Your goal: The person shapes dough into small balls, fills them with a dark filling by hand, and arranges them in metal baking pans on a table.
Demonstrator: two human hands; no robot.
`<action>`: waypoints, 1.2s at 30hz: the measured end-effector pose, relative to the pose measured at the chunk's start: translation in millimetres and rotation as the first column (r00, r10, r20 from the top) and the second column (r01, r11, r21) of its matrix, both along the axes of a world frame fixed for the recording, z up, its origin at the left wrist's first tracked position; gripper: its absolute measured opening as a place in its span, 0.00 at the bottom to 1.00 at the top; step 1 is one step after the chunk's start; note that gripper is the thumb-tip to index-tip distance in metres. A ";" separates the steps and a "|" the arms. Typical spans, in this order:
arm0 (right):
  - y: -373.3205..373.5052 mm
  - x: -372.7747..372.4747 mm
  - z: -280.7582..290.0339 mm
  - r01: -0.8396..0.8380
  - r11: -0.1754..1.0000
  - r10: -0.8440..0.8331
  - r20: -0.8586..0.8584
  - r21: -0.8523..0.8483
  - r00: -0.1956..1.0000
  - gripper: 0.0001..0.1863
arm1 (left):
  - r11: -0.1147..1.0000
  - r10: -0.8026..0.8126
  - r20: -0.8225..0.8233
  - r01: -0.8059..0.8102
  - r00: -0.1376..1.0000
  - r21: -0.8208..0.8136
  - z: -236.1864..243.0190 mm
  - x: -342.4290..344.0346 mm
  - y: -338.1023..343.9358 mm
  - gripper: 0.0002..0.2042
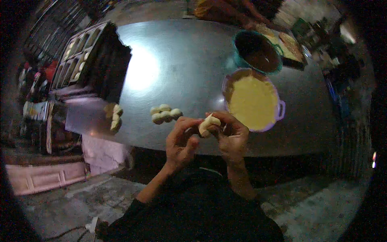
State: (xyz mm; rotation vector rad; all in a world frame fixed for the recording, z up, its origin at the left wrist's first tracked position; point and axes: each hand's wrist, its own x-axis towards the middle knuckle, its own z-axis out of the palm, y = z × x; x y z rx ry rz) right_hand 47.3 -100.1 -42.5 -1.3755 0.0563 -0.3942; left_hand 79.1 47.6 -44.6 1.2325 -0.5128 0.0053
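Observation:
Between my two hands, above the near edge of the metal table, is a small pale piece of dough with a pinched tip on top. My right hand is closed around its right side, thumb and fingers pressed on it. Curled fingers of my left hand hold its left side, with the thumb bent lower down. Several smooth dough balls sit in a tight cluster on the table, just left of my hands. To the right stands a purple basin holding a yellow, paste-like mass.
Behind the purple basin is a deep teal tub. Dark trays holding pale pieces are stacked on the left. More dough pieces lie at the table's left end. Across the table, a person's arm reaches toward a filled tray.

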 end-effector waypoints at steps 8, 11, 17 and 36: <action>9.7 -48.6 0.2 -0.190 0.851 0.196 0.039 0.490 0.980 0.41 | 0.989 0.003 0.788 0.112 0.616 -0.091 5.7 6.3 -32.8 0.30; 26.7 -46.4 -3.9 -0.193 0.882 0.185 0.062 0.429 0.981 0.39 | 0.880 -0.056 0.466 0.264 0.883 -0.395 -30.6 -2.0 -43.8 0.22; 10.5 -29.7 -11.5 -0.055 0.706 0.221 -0.146 0.706 0.964 0.34 | 0.987 -0.157 -0.145 0.152 0.977 -0.043 -70.3 -5.3 -24.6 0.49; 44.9 66.6 -4.0 0.214 0.976 -0.183 -0.357 0.048 0.916 0.25 | 0.799 -0.484 -0.714 0.588 0.506 -0.126 -58.9 118.4 55.2 0.18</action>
